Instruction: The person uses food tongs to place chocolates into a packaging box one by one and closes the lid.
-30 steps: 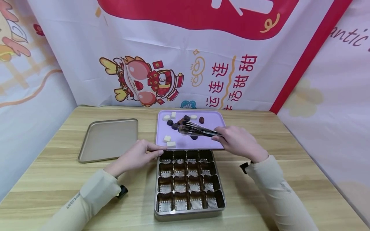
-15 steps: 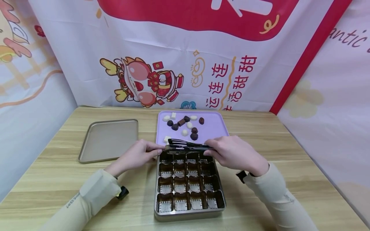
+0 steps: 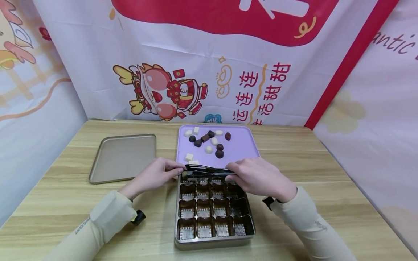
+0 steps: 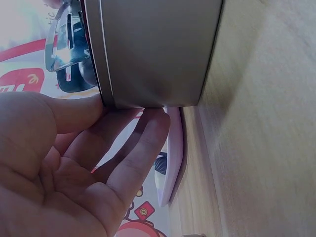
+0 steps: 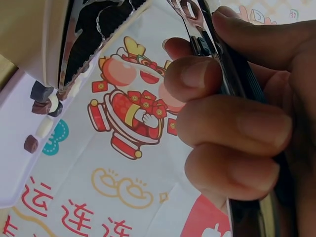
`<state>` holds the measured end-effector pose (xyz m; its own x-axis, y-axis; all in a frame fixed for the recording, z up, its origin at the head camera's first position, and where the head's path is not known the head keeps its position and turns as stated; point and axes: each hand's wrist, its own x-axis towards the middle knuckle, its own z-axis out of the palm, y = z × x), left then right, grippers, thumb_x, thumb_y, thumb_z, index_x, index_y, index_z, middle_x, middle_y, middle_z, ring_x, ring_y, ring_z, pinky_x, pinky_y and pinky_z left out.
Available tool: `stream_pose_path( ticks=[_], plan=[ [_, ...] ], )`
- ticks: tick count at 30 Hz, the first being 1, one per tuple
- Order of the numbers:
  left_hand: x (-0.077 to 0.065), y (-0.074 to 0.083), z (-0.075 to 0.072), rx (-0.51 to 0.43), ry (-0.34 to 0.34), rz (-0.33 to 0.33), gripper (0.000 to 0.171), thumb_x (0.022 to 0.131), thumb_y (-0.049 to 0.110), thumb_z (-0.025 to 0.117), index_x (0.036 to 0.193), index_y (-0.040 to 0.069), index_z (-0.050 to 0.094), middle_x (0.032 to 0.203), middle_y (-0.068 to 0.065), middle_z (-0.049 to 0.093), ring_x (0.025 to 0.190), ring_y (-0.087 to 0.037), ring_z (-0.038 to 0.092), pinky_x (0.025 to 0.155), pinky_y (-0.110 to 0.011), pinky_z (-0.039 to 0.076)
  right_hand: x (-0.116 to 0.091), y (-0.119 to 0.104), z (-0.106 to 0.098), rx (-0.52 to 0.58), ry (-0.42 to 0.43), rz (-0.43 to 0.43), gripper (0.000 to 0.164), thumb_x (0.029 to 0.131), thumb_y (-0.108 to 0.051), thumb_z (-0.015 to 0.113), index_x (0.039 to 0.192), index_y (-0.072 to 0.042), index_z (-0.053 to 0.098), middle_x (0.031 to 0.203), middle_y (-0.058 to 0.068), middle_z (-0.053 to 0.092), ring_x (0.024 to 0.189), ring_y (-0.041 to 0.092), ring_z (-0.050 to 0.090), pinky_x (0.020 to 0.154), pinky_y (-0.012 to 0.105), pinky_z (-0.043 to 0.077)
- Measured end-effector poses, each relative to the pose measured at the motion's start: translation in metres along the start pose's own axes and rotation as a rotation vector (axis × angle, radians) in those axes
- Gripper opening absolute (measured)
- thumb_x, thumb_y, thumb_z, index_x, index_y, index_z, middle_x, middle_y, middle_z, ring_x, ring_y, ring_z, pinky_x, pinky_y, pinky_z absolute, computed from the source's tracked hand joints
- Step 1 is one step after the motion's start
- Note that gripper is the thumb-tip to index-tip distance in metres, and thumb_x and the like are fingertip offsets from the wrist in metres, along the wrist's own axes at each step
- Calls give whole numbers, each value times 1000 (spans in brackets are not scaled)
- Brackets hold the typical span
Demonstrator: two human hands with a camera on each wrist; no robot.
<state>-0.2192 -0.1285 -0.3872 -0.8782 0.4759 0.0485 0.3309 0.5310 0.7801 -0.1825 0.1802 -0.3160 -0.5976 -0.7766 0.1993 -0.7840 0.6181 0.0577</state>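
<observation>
My left hand [image 3: 155,178] holds the far left corner of a metal tin box [image 3: 213,244], thumb at the rim and fingertips against the wall. A dark plastic insert [image 3: 212,217] divides the box into several compartments. My right hand [image 3: 261,179] grips black tongs [image 3: 209,174], which lie level over the far row, tips at its left end. In the left wrist view, a rounded greyish thing [image 4: 88,72] shows between the tong tips [image 4: 69,59], partly hidden. The compartments in the nearer rows hold nothing visible.
Behind the box, a purple tray [image 3: 243,145] bears several dark chocolates [image 3: 219,154] and white chocolates [image 3: 209,149]. To the left lies a shallow metal lid or tray [image 3: 125,157]. A printed cloth [image 3: 202,47] hangs along the table's back edge.
My right hand has brought the tongs from above the purple tray toward me, then lowered them over the box's far row. My left hand keeps its place at the corner.
</observation>
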Motion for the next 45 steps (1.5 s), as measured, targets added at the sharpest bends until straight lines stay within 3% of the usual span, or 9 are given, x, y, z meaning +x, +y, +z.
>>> stream_pose_path(
  ticks=[12,19,22,27,34,40,45],
  plan=[
    [0,1,0,-6,-7,-1,24,95,18,58,116,10,67,74,4,65,45,-9,33,39,-22,29,1,-2,3,-27,-21,24,27,94,-35,60,76,-18,47,58,-13,39,46,4,36,41,20,32],
    [-1,0,1,-2,-3,6,23,95,16,59,116,14,68,63,-9,57,42,-8,30,37,-20,26,1,-1,0,5,-28,20,24,94,-34,60,79,-18,48,60,-13,40,48,4,38,44,21,34],
    [-1,-1,1,7,2,20,23,94,16,59,115,16,69,61,-8,55,42,-7,30,37,-20,26,-2,4,-3,13,-12,30,20,95,-34,58,85,-18,53,62,-13,41,50,4,40,46,23,36],
    [-1,-1,1,15,13,12,21,94,18,60,112,15,70,56,-6,51,42,-8,30,37,-20,26,-7,24,-8,15,51,116,20,95,-35,58,96,-15,59,64,-13,44,52,5,43,48,27,39],
    [-1,1,2,20,10,21,21,94,17,60,112,15,70,60,-7,56,42,-8,30,37,-20,26,-10,59,2,-21,108,281,20,93,-34,60,93,-15,57,62,-7,46,53,13,47,46,36,39],
    [-2,2,4,29,17,23,22,94,17,60,113,15,70,53,1,46,42,-8,30,38,-20,27,-12,79,16,-10,30,371,22,93,-36,60,90,-15,58,65,-6,49,57,14,49,49,37,40],
    [-2,4,4,29,25,22,22,94,16,60,113,15,70,51,3,42,42,-8,31,37,-20,27,-13,89,24,38,-54,399,25,93,-38,59,87,-15,58,67,-6,50,59,13,49,53,35,41]
  ],
)
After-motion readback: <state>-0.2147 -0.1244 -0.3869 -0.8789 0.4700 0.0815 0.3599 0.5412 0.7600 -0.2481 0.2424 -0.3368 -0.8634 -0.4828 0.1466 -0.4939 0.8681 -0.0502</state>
